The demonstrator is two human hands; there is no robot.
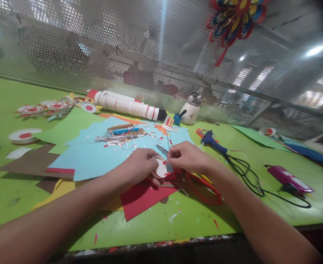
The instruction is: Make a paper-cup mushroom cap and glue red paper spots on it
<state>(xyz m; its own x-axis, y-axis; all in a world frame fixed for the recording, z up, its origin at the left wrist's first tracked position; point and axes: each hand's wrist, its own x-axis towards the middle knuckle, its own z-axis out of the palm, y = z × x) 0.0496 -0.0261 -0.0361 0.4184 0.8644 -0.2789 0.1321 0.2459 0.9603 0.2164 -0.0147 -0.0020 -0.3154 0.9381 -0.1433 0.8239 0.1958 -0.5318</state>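
A small white paper disc (pixel 161 168) with red bits at its edge is held between my hands. My left hand (pixel 143 165) grips its left side, thumb on top and fingers beneath. At its right edge, my right hand (pixel 182 157) has thumb and forefinger pinched together; what is between them is too small to make out. Scissors with orange-red handles (pixel 205 190) lie under and beside my right hand, their blade showing past the fingers. Below the disc are red paper (pixel 147 200) and light blue sheets (pixel 92 161).
A blue glue gun (pixel 215 142) with a black cord and a purple power strip (pixel 289 179) are on the right. White rolls (pixel 127 105), a bottle (pixel 191 109) and a blue jar (pixel 177 118) stand or lie at the back. Decorated discs (pixel 57 106) sit back left. Paper scraps dot the green table (pixel 199 220).
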